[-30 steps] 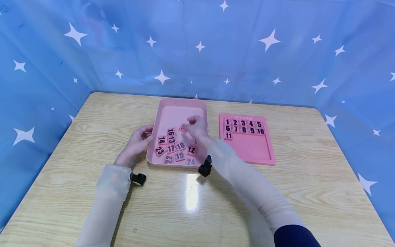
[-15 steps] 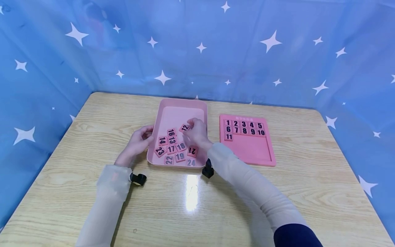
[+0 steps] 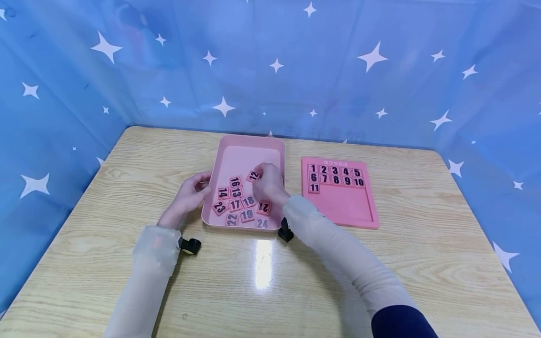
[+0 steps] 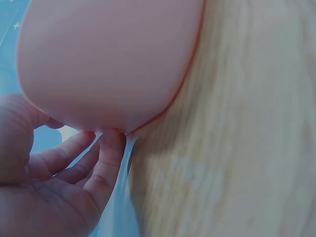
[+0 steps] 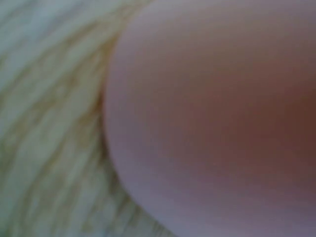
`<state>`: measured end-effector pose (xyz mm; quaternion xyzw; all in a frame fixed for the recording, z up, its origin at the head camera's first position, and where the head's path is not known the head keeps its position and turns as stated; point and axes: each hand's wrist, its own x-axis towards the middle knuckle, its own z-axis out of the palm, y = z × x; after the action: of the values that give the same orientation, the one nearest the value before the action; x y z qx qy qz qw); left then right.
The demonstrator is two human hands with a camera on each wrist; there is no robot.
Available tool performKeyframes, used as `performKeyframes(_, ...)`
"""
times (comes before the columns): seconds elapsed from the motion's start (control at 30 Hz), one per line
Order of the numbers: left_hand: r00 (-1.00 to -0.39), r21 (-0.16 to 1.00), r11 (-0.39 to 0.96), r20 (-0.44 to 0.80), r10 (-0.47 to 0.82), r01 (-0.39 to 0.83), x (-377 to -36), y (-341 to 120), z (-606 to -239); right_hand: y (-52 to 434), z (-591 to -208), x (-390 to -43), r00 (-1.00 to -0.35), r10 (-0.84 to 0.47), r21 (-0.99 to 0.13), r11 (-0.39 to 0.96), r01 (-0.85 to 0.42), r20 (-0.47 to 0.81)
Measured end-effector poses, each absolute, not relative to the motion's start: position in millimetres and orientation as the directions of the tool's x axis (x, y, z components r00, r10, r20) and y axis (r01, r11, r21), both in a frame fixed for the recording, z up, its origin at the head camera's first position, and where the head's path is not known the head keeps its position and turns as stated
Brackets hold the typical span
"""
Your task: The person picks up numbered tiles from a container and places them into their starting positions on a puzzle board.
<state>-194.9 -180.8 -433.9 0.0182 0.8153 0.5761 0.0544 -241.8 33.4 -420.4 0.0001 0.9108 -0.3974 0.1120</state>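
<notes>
Overhead, right hand [image 3: 267, 185] fingers [image 3: 261, 174] pinching tile 12 [image 3: 253, 176] above pink tray [image 3: 236, 145].

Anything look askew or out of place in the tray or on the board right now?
Nothing damaged or spilled. The loose number tiles lie jumbled at odd angles in the pink tray, while the board holds 1 to 11 in neat rows. The right hand pinches tile 12; the left hand touches the tray's edge.
</notes>
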Motion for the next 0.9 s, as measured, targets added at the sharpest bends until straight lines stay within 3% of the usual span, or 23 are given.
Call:
performKeyframes(0.37, -0.992, 0.935, 0.349, -0.093, 0.086, -0.058, -197.8, -181.6, -435.4, 42.6, -405.5, -239.6, -0.982, -0.147, -0.817, 0.576, 0.015, -0.121)
performKeyframes(0.63, -0.993, 0.933, 0.359, -0.068, 0.095, -0.03, -197.1, -181.3, -435.9, 69.7, -385.7, -225.2, -0.955, -0.297, -0.757, 0.621, -0.206, 0.015)
performKeyframes(0.9, -0.993, 0.933, 0.358, -0.069, 0.099, -0.029, -197.1, -180.9, -438.2, 121.9, -380.2, -211.3, -0.958, -0.278, -0.739, 0.63, -0.24, 0.074)
